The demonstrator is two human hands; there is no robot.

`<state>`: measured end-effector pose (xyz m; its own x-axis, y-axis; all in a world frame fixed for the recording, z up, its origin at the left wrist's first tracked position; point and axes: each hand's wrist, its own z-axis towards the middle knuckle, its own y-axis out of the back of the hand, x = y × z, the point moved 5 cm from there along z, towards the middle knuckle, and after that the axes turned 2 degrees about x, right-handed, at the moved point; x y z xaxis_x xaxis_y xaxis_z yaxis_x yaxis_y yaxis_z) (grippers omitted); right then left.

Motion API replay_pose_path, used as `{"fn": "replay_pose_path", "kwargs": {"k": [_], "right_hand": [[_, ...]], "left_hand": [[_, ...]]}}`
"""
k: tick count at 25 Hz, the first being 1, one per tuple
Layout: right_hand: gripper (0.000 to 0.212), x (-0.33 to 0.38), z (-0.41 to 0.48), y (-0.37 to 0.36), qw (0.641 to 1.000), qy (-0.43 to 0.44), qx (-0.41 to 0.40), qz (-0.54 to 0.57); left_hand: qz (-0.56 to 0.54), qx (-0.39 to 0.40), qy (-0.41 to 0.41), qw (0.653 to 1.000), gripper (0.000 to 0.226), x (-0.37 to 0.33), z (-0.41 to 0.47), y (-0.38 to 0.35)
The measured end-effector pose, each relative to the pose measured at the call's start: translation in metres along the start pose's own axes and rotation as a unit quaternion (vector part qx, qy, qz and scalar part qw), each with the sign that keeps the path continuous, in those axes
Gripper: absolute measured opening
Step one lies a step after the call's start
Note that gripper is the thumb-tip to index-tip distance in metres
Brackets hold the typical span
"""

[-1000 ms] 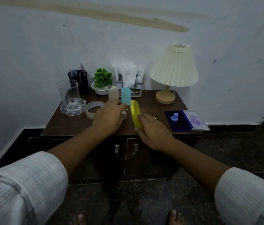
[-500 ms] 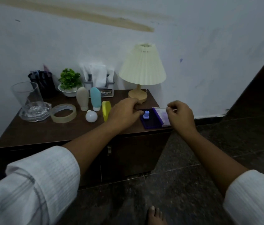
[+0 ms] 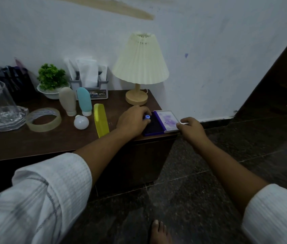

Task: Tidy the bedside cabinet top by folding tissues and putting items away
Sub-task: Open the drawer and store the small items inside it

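We have moved off the comb (image 3: pixel 100 120); our left grip (image 3: pixel 132 120) now holds the stamp (image 3: pixel 147 117), our right grip (image 3: pixel 191 129) pinches the ink pad lid (image 3: pixel 167 118), probably to shut it.

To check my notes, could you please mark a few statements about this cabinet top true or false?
1. The left hand grips the blue stamp on the ink pad. True.
2. The ink pad lid is closed. False: it lies open, pinched by the right hand.
3. The yellow comb lies on the cabinet top, unheld. True.
4. The right hand holds the white bulb. False: it lies before the blue bottle.
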<state>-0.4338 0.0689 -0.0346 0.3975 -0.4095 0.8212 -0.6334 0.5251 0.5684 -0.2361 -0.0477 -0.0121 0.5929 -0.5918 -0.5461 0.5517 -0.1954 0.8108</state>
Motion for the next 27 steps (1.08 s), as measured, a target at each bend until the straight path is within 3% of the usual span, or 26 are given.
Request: {"fn": "replay_pose_path", "kwargs": {"k": [2,5,8,10,14,20,27], "right_hand": [[0.035,0.008,-0.002,0.004,0.999,0.025,-0.023,0.022],[0.024,0.043,-0.02,0.008,0.989,0.139,-0.053,0.013],[0.023,0.079,-0.044,-0.01,0.96,0.275,0.009,-0.053],[0.029,0.082,-0.053,-0.034,0.929,0.328,0.066,-0.159],[0.037,0.065,-0.057,-0.065,0.874,0.362,0.111,-0.304],[0.033,0.062,-0.057,-0.065,0.882,0.365,0.082,-0.287],[0.036,0.066,-0.06,-0.064,0.867,0.368,0.1,-0.321]], "left_hand": [[-0.009,-0.018,-0.003,1.0,0.015,0.001,0.0,0.007],[0.0,-0.063,0.012,0.998,0.01,0.014,0.001,0.028],[0.029,-0.075,0.039,0.996,0.012,0.034,0.0,0.043],[0.029,-0.059,0.052,0.996,0.013,0.046,-0.004,0.046],[0.028,0.013,0.027,0.999,0.019,0.05,-0.011,0.038],[0.053,0.037,-0.016,0.998,0.021,0.047,-0.014,0.031],[0.072,0.043,-0.018,0.996,0.044,0.042,-0.024,0.042]]}}
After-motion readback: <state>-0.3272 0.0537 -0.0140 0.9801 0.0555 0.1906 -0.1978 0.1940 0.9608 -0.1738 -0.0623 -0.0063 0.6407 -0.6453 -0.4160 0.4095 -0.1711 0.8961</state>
